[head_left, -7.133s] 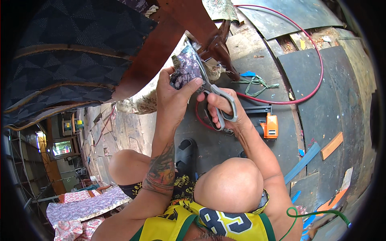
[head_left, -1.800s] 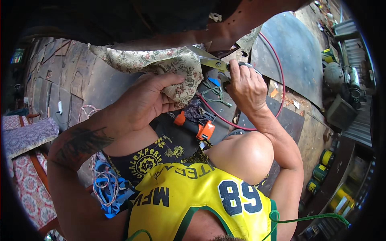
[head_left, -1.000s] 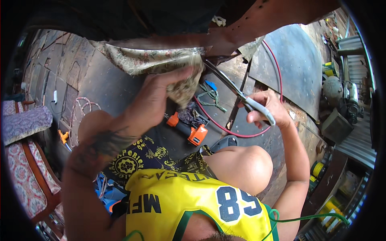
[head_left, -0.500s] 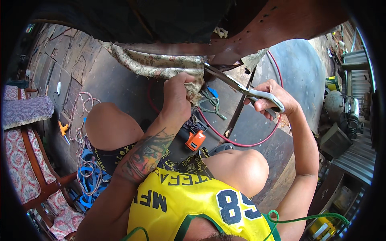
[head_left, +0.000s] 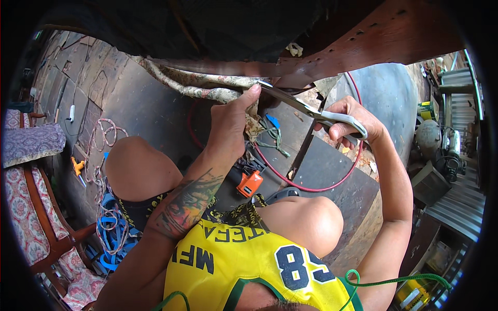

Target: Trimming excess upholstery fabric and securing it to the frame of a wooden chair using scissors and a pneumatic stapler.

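Note:
My left hand (head_left: pixel 232 120) pinches a strip of cream floral fabric (head_left: pixel 199 92), with the thumb on top at its right end and a frayed piece dangling below the fingers. The fabric hangs under a dark-lined reddish wooden furniture frame (head_left: pixel 358 41). My right hand (head_left: pixel 351 122) grips steel scissors (head_left: pixel 293 102) by their grey handles. The blades point up-left to the fabric beside my left thumb, just below the wood; whether the fabric lies between them I cannot tell.
An orange-and-black staple gun (head_left: pixel 250 182) lies between my knees among a red hose (head_left: pixel 332 185) and green cord (head_left: pixel 275 142). At left are an upholstered wooden chair (head_left: pixel 36 223) and tangled blue straps (head_left: pixel 111 238); at right, a compressor (head_left: pixel 430 140) and corrugated metal.
My view has swung from the furniture's side to beneath its edge. Recently the scissors moved rightward and their blades now reach the fabric; my left hand rose slightly to the strip's right end.

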Demonstrator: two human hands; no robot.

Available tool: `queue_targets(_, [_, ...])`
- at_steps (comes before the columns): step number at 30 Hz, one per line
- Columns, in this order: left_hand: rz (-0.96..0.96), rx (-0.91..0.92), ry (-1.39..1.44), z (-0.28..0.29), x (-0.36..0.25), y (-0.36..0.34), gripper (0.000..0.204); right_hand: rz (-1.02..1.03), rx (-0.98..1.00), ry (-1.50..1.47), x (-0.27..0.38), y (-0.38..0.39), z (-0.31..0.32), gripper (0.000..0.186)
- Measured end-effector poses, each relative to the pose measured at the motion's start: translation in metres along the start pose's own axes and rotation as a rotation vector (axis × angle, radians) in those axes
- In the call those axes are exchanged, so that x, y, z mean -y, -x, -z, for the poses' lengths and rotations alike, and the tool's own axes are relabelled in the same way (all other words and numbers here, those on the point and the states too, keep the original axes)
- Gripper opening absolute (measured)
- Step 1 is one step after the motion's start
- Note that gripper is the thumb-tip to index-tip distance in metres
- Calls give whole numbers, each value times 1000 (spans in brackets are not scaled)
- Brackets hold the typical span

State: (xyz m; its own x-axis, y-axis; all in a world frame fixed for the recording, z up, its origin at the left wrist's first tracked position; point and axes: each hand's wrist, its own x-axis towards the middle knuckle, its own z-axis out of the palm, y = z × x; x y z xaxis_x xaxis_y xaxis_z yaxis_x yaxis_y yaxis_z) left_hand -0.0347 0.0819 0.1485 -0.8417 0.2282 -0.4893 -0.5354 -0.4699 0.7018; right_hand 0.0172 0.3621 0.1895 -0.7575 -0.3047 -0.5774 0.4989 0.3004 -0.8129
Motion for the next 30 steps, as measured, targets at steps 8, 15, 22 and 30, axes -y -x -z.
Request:
queue_targets(8, [-58,8,-88,-5,-7,8,16,40,-7,-23,-8,-6,-3,56])
queue_targets(15, [-81,19,-74,-4,-6,6,17,5,13,-58,-6,-4,-14,48])
queue_targets(22, [-89,-26,-109,-6,-7,9,19,-26,-4,-77,-23,15,-7,52])
queue_targets(30, [-165,-37,-50,0,5,4,22,36,68,-192,-37,-6,-18,58])
